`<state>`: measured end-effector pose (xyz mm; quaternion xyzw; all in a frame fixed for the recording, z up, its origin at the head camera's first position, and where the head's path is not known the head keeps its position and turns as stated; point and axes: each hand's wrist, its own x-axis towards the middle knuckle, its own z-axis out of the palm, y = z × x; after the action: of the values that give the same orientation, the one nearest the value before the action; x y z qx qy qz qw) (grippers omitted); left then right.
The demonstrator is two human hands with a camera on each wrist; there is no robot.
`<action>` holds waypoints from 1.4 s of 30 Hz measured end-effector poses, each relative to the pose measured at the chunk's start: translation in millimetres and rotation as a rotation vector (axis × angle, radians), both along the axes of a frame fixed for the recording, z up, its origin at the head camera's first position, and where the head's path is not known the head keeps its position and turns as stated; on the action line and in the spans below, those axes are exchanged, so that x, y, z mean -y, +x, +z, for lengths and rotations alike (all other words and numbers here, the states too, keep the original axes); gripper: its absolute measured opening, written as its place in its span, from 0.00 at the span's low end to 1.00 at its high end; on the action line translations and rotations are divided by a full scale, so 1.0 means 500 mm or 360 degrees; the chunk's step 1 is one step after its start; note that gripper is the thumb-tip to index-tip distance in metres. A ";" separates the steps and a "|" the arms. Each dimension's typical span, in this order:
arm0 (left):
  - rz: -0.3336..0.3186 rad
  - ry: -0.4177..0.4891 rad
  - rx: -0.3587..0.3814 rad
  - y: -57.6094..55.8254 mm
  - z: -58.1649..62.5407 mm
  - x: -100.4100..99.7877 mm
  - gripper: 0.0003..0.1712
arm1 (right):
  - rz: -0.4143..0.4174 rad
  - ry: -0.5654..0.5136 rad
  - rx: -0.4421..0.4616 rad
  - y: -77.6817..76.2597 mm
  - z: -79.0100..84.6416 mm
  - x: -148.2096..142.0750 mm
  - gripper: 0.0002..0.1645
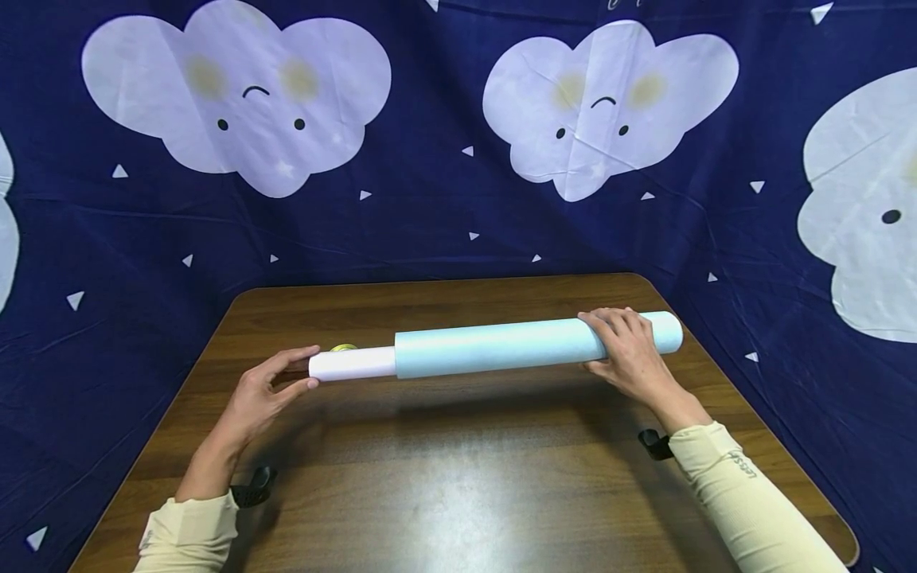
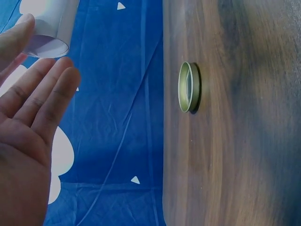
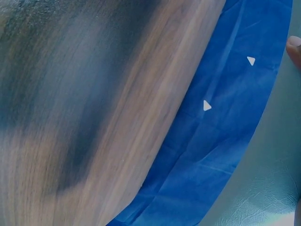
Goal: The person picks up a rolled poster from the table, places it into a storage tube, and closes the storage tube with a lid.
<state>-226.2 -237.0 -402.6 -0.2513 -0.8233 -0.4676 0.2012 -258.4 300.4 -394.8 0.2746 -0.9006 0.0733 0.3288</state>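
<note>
A long light-blue cardboard tube [image 1: 501,348] is held level above the table, with a rolled white paper [image 1: 354,364] sticking out of its left end. My right hand [image 1: 632,362] grips the tube near its right end. With thumb and fingertips, my left hand [image 1: 252,402] pinches the free end of the paper roll; in the left wrist view the roll's open end [image 2: 49,46] shows hollow. A round gold lid [image 2: 188,88] lies on the table, mostly hidden behind the roll in the head view. Up close in the right wrist view, the tube [image 3: 254,188] fills the lower right.
The brown wooden table [image 1: 458,461] has rounded corners and reaches back to a dark blue cloth [image 1: 430,215] printed with white clouds and small triangles. This cloth also hangs along both sides.
</note>
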 end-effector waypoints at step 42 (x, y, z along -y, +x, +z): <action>-0.0088 0.0042 0.0082 -0.021 -0.007 -0.109 0.26 | 0.0024 -0.0025 -0.0019 -0.007 -0.007 0.009 0.54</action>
<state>-236.8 -182.7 -406.0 -0.2590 -0.8147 -0.4900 0.1702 -262.1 295.9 -398.3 0.2793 -0.8959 0.0814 0.3357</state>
